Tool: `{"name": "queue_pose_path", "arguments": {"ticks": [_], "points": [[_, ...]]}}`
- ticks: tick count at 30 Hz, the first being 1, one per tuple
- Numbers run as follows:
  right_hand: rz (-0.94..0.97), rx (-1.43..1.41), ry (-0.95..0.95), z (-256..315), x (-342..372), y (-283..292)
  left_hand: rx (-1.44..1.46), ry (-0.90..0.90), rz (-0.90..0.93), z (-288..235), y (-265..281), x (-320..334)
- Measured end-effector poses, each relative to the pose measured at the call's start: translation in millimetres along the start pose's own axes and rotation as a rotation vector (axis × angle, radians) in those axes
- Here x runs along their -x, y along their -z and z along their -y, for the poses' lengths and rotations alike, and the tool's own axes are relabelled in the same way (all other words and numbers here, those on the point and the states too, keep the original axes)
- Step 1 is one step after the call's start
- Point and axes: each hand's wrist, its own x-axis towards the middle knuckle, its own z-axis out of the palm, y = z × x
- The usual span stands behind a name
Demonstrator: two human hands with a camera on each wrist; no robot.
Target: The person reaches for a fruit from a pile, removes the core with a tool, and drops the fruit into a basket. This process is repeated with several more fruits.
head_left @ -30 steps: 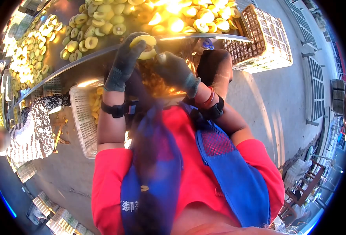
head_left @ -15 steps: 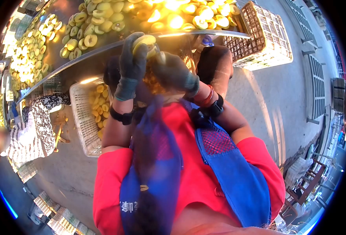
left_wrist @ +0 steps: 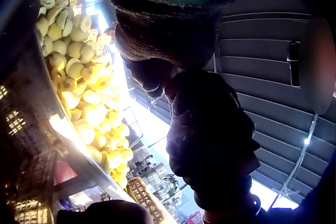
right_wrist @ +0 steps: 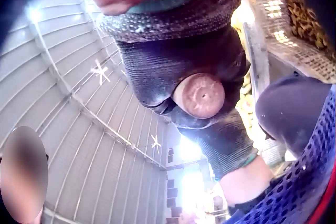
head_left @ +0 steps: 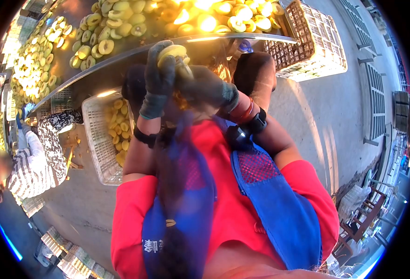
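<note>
In the head view my gloved left hand (head_left: 158, 76) holds a yellow fruit half (head_left: 170, 52), peach-like, just below the metal table edge. Close against it is my gloved right hand (head_left: 209, 88), blurred. The right wrist view shows that hand's fingers curled round a tool with a round, pinkish-brown handle end (right_wrist: 203, 96); its working end is hidden. Both hands meet in the left wrist view, dark against the roof, with the fruit hidden there.
Many fruit halves (head_left: 121, 18) lie on the metal table (head_left: 65, 56). A white crate (head_left: 93, 139) with yellow pieces stands on the floor at left, and another crate (head_left: 323, 44) at right. A person in a striped top (head_left: 30, 174) sits at far left.
My left hand has shifted slightly right and its forearm has swung inward, showing more of the floor crate. My right hand has turned and moved a little lower against the fruit half.
</note>
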Motion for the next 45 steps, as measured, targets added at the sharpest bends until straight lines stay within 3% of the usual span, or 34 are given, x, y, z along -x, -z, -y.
{"name": "queue_pose_path", "arguments": {"ticks": [5,11,14,17,23,26,29,32,35,38,41,44,45], "points": [[0.004,0.072,-0.020,6,1,-2,0.036,0.011,0.021,-5,1,1],[0.152,0.010,-0.151,6,0,9,-0.123,-0.031,0.044,-6,8,3],[0.051,0.005,-0.016,-13,-7,5,-0.110,-0.050,0.023,3,8,6],[-0.007,0.218,-0.002,-4,-5,-3,-0.067,-0.055,-0.011,13,6,10],[0.164,-0.147,-0.208,-11,-9,12,0.004,-0.022,0.040,17,6,9],[0.137,0.013,-0.118,2,1,2,0.114,0.066,0.115,14,10,8],[0.284,-0.127,-0.220,3,1,13,0.067,0.089,0.169,8,12,6],[0.315,-0.341,-0.393,26,16,7,0.014,0.038,0.241,1,18,2],[0.200,-0.224,-0.267,23,14,-3,-0.041,0.074,0.259,-21,20,-4],[0.203,-0.296,-0.263,15,5,-3,0.016,0.143,0.192,-23,17,-3],[0.202,-0.107,-0.189,-4,-5,2,0.149,0.216,0.095,-3,14,4],[0.211,0.394,0.223,-34,-16,7,0.212,0.412,-0.061,6,20,7],[0.198,0.429,0.170,-30,-13,6,0.219,0.494,-0.124,7,25,6]]}}
